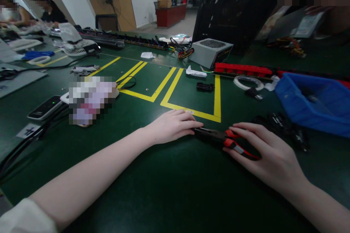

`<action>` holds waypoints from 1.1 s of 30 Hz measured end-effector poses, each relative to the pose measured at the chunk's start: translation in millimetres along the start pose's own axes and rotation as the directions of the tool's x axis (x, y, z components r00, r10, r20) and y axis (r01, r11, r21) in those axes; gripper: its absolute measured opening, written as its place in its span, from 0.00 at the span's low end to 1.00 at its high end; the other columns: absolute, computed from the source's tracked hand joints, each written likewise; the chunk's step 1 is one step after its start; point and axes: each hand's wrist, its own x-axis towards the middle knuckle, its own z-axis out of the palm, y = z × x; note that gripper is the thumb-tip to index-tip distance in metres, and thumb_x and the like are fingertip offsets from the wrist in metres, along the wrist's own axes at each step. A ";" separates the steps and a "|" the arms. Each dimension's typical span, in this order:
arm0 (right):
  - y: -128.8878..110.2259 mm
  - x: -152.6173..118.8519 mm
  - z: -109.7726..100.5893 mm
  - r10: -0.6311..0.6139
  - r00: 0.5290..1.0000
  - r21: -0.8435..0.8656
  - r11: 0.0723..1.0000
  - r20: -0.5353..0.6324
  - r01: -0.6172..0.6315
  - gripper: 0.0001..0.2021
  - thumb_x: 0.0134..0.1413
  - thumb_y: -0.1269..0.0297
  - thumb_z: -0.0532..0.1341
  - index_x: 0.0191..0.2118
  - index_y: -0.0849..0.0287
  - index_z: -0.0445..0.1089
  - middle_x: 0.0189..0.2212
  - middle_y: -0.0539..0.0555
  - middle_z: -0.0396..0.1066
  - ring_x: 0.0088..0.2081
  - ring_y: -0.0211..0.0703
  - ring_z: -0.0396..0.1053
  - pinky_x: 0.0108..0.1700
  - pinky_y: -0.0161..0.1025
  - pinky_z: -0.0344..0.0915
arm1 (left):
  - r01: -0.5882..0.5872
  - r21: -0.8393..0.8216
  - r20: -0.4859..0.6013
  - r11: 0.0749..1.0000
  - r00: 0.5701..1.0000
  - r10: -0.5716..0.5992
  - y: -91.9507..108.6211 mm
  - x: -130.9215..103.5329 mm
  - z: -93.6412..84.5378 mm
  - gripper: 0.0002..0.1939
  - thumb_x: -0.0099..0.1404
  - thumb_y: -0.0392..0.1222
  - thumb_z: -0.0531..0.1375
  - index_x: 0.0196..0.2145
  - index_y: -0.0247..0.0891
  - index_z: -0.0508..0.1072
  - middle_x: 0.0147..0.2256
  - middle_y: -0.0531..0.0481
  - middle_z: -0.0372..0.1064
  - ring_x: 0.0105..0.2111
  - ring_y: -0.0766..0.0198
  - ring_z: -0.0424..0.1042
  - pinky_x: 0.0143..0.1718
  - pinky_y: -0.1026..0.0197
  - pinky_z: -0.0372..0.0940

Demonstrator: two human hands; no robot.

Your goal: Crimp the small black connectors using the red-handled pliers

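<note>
Red-handled pliers with dark jaws lie nearly level over the green table, jaws pointing left. My right hand holds them by the handles, with the thumb below and the fingers above. At the jaw end, my left hand pinches a small dark piece between thumb and fingertips; what it is cannot be made out. Beyond my hands a small black part rests inside a yellow tape outline.
A blue bin and black connectors are at the right. Behind stand a grey power supply, red strips and a large black case. A phone and cables are at the left. People sit at the far left.
</note>
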 end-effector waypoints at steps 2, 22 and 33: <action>0.5 -0.4 0.2 -0.031 0.999 -0.036 0.999 -0.011 0.030 0.20 0.56 0.61 0.64 0.54 0.58 0.67 0.50 0.62 0.70 0.46 0.55 0.72 0.43 0.51 0.72 | 0.000 -0.005 0.005 1.000 1.000 0.000 0.0 0.0 -0.5 0.17 0.74 0.42 0.53 0.58 0.38 0.69 0.52 0.45 0.71 0.50 0.57 0.69 0.51 0.54 0.66; -0.8 0.3 -0.2 0.034 0.999 0.088 0.996 0.013 -0.036 0.19 0.55 0.60 0.64 0.52 0.56 0.69 0.50 0.59 0.70 0.46 0.51 0.74 0.45 0.48 0.75 | -0.016 -0.052 -0.049 0.999 0.999 0.013 -0.8 -1.2 0.9 0.18 0.71 0.43 0.57 0.56 0.36 0.68 0.51 0.42 0.70 0.50 0.56 0.70 0.51 0.52 0.67; -2.3 -1.4 0.4 0.021 0.999 0.112 0.993 0.033 -0.025 0.20 0.55 0.59 0.65 0.53 0.53 0.68 0.49 0.58 0.71 0.45 0.51 0.74 0.42 0.46 0.76 | -0.015 -0.066 -0.038 0.998 0.999 0.013 -0.4 -1.4 0.5 0.19 0.71 0.46 0.57 0.57 0.37 0.68 0.53 0.42 0.70 0.52 0.55 0.70 0.53 0.51 0.67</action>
